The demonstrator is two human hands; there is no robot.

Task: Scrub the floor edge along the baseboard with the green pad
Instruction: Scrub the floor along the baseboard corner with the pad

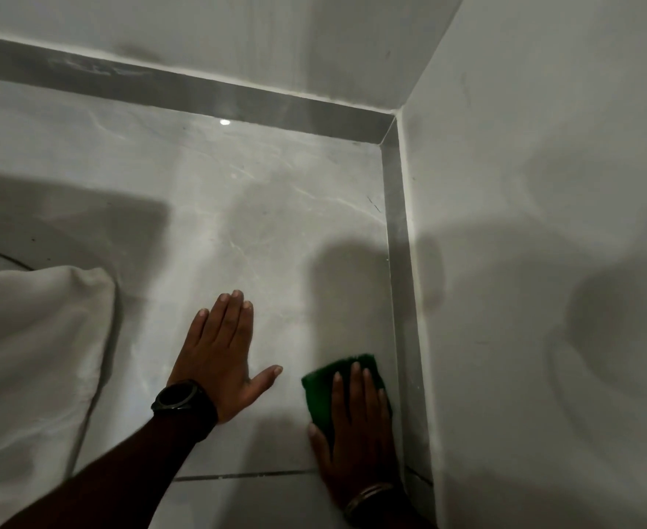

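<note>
A green scrub pad (320,391) lies flat on the glossy grey floor tile (261,231), close to the grey baseboard (400,284) that runs along the right wall. My right hand (356,429) presses down on the pad with fingers spread over it, and most of the pad is hidden under the hand. My left hand (220,357) rests flat on the tile to the left of the pad, palm down, fingers together, thumb out. It holds nothing and wears a black watch at the wrist.
The right baseboard meets a second baseboard (184,89) at a corner (390,126) at the upper right. White walls rise above both. A white cloth (35,353) is bunched at the left. A grout line (245,475) crosses the floor below my hands.
</note>
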